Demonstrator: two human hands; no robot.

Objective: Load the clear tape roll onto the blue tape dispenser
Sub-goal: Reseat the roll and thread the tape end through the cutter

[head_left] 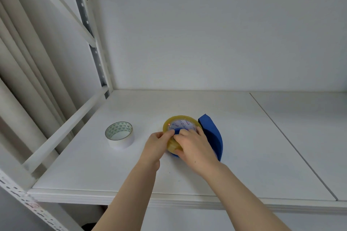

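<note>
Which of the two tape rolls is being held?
The yellowish clear roll, gripped by both hands against the blue dispenser; the white roll lies untouched to its left.

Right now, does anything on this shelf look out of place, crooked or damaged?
Nothing stands out. Both hands, left hand and right hand, are on the clear tape roll, which sits against the blue tape dispenser. A white tape roll lies flat to the left on the shelf, apart from them. No damage shows.
</note>
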